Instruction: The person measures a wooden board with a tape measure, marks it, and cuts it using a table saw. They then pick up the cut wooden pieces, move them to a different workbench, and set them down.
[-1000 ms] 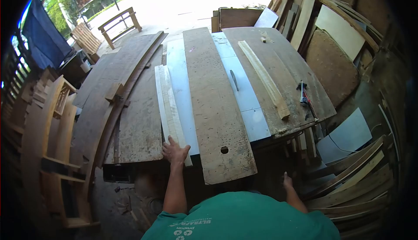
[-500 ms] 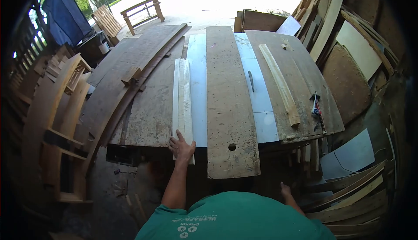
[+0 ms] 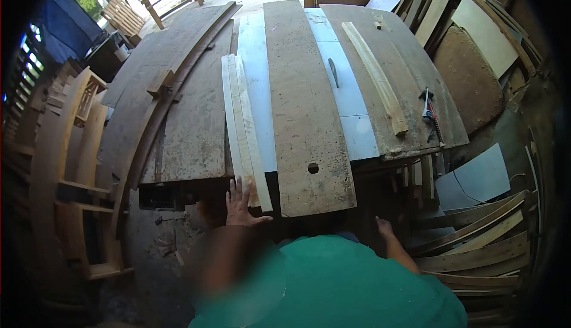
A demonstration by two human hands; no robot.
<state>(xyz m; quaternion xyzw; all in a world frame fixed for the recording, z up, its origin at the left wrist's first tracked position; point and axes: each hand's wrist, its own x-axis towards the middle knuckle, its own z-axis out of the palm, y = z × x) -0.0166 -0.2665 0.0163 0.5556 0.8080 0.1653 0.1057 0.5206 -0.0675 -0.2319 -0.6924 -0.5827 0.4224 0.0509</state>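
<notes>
My left hand (image 3: pixel 242 207) is open, its fingers spread, at the near end of a pair of pale wooden strips (image 3: pixel 241 119). Its fingertips overlap the left strip's end, which juts past the worktable's front edge. The two strips lie side by side, pointing away from me. To their right, a wide worn plank (image 3: pixel 303 90) with a hole near its close end also overhangs that edge. Low on the right, beside my body, hangs my right hand (image 3: pixel 384 227), away from the wood; its fingers are mostly hidden.
Light-blue panels (image 3: pixel 256 90) show on both sides of the plank. Farther right lie another wooden strip (image 3: pixel 375 81) and a clamp-like tool (image 3: pixel 429 113). A long dark beam (image 3: pixel 178 78) crosses the table's left part. A wooden frame (image 3: pixel 89 179) stands left; stacked boards (image 3: pixel 488 239) lie right.
My left hand has loosened from the strips and spread its fingers. The strips' near ends now slant more to the right. The view has tipped downward and shifted.
</notes>
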